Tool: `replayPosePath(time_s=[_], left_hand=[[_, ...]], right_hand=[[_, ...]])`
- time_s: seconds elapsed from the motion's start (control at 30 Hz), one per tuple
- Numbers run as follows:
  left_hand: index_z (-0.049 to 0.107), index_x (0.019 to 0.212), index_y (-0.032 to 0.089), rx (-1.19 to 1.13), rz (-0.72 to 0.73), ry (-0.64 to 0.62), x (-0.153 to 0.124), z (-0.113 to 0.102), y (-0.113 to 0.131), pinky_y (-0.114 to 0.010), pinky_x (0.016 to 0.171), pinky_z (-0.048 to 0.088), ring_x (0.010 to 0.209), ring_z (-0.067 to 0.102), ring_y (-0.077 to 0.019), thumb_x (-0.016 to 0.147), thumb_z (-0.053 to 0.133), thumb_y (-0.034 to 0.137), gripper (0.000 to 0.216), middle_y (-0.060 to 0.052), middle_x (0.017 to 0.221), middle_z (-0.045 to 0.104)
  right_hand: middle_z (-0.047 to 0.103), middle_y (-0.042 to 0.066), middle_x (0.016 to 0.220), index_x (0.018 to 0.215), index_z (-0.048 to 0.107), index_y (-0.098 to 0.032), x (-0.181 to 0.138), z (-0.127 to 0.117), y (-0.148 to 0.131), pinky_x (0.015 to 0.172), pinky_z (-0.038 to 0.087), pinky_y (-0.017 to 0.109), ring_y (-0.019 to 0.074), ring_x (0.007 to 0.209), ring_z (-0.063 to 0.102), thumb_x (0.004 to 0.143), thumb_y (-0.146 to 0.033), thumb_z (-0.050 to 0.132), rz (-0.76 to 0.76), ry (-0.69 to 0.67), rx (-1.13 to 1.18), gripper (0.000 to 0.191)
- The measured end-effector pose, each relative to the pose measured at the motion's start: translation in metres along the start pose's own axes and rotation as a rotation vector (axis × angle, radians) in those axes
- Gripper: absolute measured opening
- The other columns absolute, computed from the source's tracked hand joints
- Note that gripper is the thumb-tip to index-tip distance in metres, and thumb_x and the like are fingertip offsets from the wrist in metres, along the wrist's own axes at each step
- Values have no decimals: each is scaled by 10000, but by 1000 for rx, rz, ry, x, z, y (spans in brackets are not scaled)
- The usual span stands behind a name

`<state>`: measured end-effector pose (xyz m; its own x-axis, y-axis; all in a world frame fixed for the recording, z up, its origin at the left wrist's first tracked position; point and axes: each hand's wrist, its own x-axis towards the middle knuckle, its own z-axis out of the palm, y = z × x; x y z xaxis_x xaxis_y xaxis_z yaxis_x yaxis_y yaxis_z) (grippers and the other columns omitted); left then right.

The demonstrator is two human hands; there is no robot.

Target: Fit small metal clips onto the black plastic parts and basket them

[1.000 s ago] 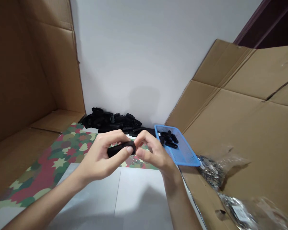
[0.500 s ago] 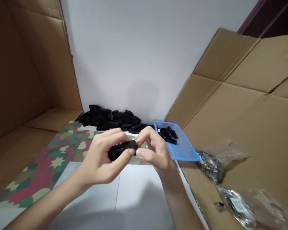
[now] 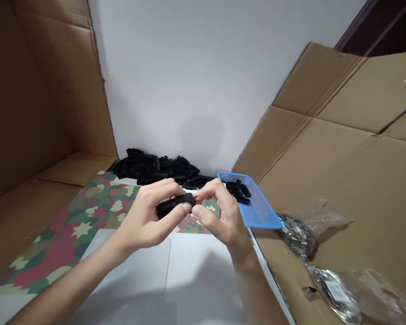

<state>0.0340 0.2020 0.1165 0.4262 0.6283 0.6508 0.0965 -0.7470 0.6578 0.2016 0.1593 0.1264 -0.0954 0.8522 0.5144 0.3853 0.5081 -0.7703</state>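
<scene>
My left hand (image 3: pixel 145 221) is closed round a small oblong black plastic part (image 3: pixel 174 204), held in the air above the table. My right hand (image 3: pixel 219 214) pinches at the right end of that same part, thumb and fingers pressed together. Whether something small sits between the right fingertips I cannot make out. Just below the hands a little heap of tiny metal pieces (image 3: pixel 191 223) lies on the camouflage-patterned cloth (image 3: pixel 88 212).
A pile of black plastic parts (image 3: pixel 155 168) lies against the white wall. A blue mesh basket (image 3: pixel 262 212) with a few black parts stands right of my hands. Clear bags of metal pieces (image 3: pixel 311 246) rest on flattened cardboard at right. White sheets (image 3: pixel 186 275) cover the near table.
Both hands stayed together on the black part and rose slightly. The right fingers have closed in tighter on its end. The view shifted a little.
</scene>
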Motion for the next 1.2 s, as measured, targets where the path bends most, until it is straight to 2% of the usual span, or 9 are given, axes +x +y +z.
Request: replayPosePath(time_s=[0.13,0.2,0.3,0.37,0.43,0.57,0.77,0.97,1.2], left_hand=[[653,771,174,-471,-192,-34,-1,1,-7,-230,541,325,624,434,-111,889,553,391,266,0,712,490],[709,845,192,-699,-222,-38,-3,4,-8,-233,596,375,730,477,-140,889,543,448,309,-27,833,500],[742,937,231,-947,-256,-69,-4,9,-6,-249,711,435,824,513,-166,898,539,417,278,-38,928,498],[745,966,240,-1029,-281,-77,-5,11,-5,-267,790,448,871,536,-178,896,546,394,261,-39,968,520],[742,983,226,-1061,-296,-72,-5,11,-4,-277,828,449,915,557,-196,883,555,382,263,-47,990,555],[688,1004,194,-1159,-276,-105,-4,7,-6,-320,730,478,836,598,-224,815,562,411,314,-67,914,593],[610,889,195,-1110,-209,-97,-5,-1,-8,-261,573,410,653,486,-130,772,620,376,215,-15,818,467],[574,824,201,-952,-168,-62,-6,-6,2,-253,556,360,650,403,-133,739,651,387,219,-3,745,424],[576,830,209,-887,-135,-11,-10,-10,9,-255,606,365,719,392,-146,752,645,399,216,-14,790,417]], right_hand=[[566,1,829,870,548,-230,4,-5,8,721,398,320,166,801,537,879,-428,518,85,-30,70,200],[562,3,816,851,535,-223,7,-5,15,705,405,316,166,788,537,882,-485,504,149,-153,125,265],[558,9,887,924,550,-236,10,1,22,745,411,328,182,852,521,822,-496,588,113,-354,131,282],[552,13,964,1036,554,-261,9,7,23,783,413,334,190,908,513,786,-444,638,66,-375,172,321],[556,1,956,1093,554,-280,7,14,20,773,417,317,177,887,520,770,-371,654,65,-356,285,350],[532,-20,831,1026,588,-257,3,22,11,680,406,275,143,764,505,746,-332,661,92,-380,539,299],[435,-22,762,792,538,-225,-1,32,4,591,350,248,123,683,420,665,-322,711,181,-413,875,236],[431,-30,683,709,500,-214,-3,43,1,542,301,238,116,615,389,575,-294,733,251,-433,1017,281],[428,-43,649,677,495,-211,-6,53,5,522,288,228,99,582,370,530,-263,759,229,-412,1103,306]])
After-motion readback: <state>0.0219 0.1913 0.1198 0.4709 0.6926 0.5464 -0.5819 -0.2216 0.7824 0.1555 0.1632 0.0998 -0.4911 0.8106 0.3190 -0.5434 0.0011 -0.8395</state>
